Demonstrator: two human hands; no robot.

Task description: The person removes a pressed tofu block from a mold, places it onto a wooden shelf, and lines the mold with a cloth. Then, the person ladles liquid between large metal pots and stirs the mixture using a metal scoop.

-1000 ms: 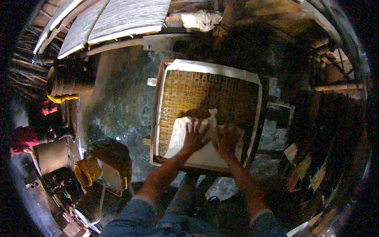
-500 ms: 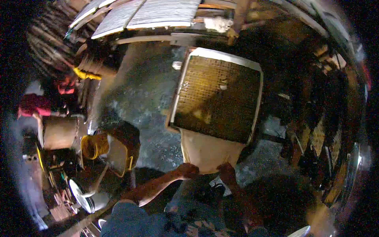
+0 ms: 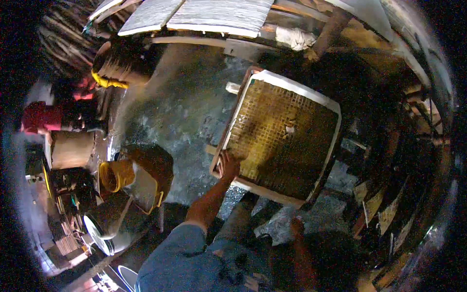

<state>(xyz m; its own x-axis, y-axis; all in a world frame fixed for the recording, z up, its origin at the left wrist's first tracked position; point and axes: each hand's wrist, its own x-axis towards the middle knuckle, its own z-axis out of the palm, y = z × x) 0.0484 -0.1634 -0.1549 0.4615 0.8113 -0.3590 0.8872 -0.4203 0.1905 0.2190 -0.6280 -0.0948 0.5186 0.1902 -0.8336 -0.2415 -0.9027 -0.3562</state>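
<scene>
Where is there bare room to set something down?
The floor between the woven panel and the yellow container looks bare. The panel itself is bare beyond the left hand, except for a pale scrap. Boards crowd the far right.

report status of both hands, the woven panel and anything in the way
Left hand on wooden frame, near left corner. Right hand off it, grip unclear. Woven panel inside frame, small pale patch showing; only left hand seen at its edge.
</scene>
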